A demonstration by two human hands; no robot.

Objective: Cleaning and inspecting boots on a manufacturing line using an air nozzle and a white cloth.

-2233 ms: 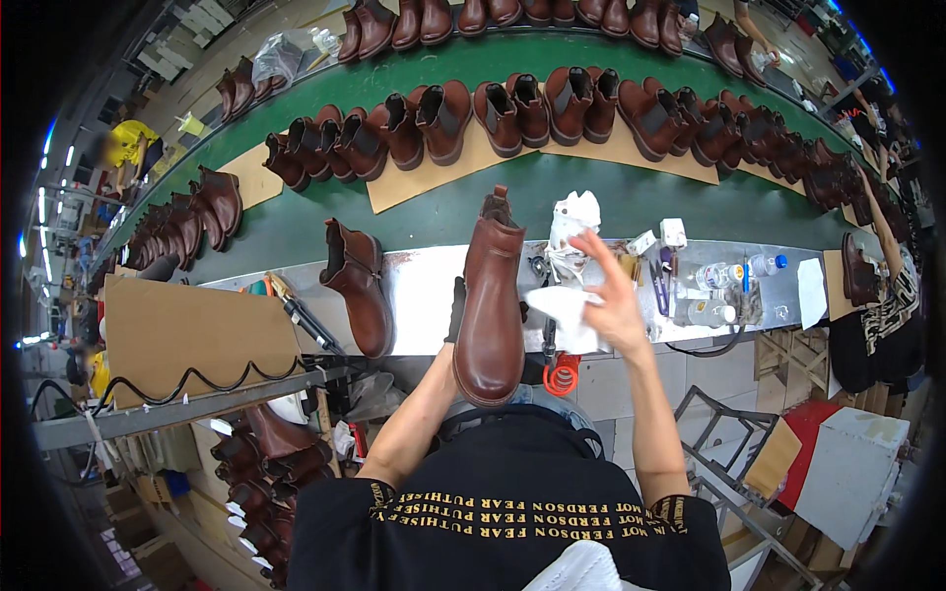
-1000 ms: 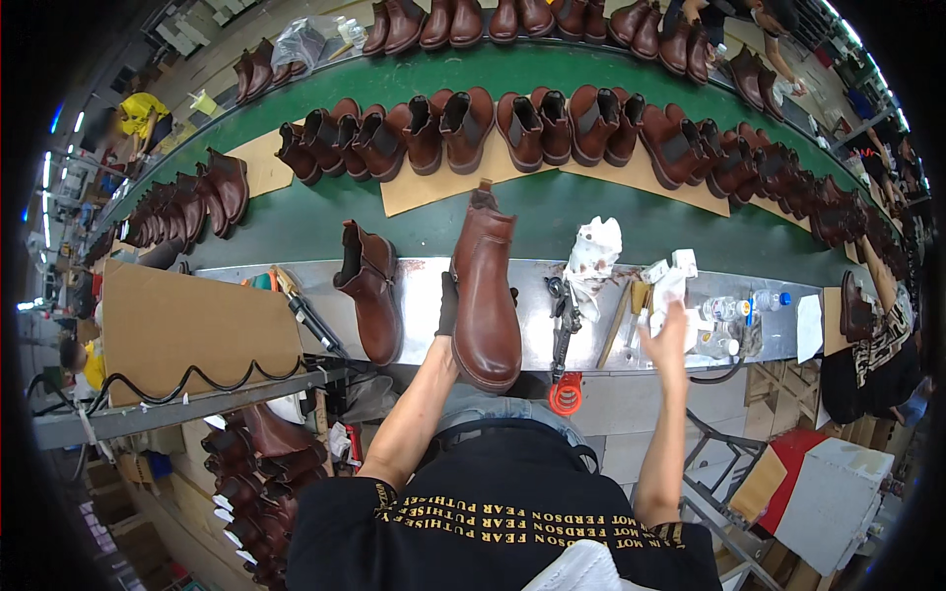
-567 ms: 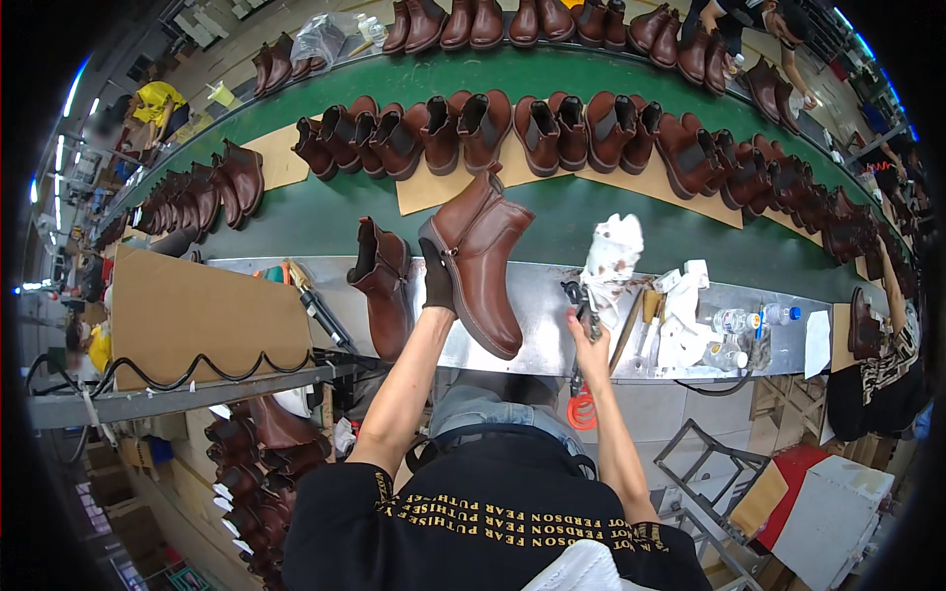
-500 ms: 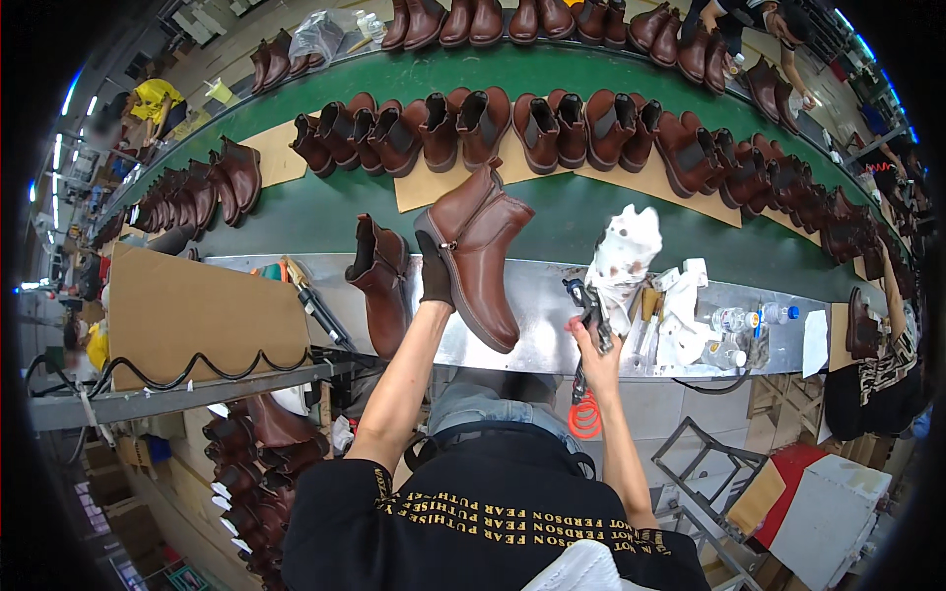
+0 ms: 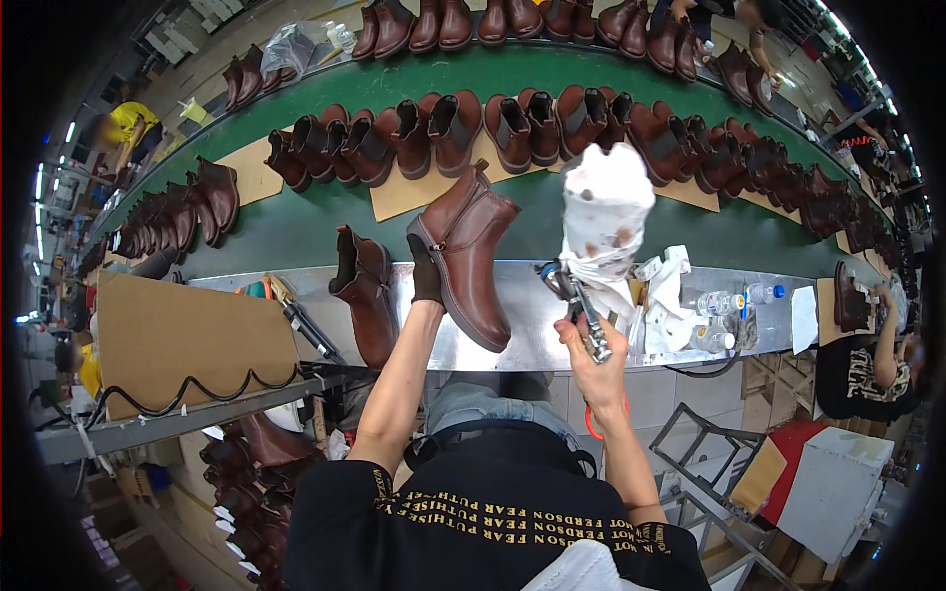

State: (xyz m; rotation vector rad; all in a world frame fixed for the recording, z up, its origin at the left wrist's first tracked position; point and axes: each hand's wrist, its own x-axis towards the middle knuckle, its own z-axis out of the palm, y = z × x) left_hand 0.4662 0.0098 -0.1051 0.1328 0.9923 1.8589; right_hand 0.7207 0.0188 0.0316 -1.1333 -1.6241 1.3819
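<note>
My left hand (image 5: 427, 280), in a dark glove, grips a brown leather ankle boot (image 5: 475, 261) from behind and holds it up, toe pointing down toward me. The boot hides most of its fingers. A second brown boot (image 5: 366, 305) stands just left on the metal ledge. My bare right hand (image 5: 597, 350) is closed round a metal spray gun (image 5: 579, 307), to the right of the held boot. Above the gun is a bulky white covering (image 5: 606, 212) with brown stains, apparently attached to it. Part of a red hose (image 5: 593, 422) shows by my right wrist.
Rows of brown boots (image 5: 453, 133) line the green conveyor (image 5: 325, 231) on cardboard sheets. White rags (image 5: 670, 305) and plastic bottles (image 5: 719, 302) lie on the ledge at right. A cardboard panel (image 5: 192, 345) and a black-handled tool (image 5: 307, 330) are at left. Other people work farther off.
My right hand has raised and turned the spray gun, and its white covering has come up with it. The held boot shifts only slightly in view.
</note>
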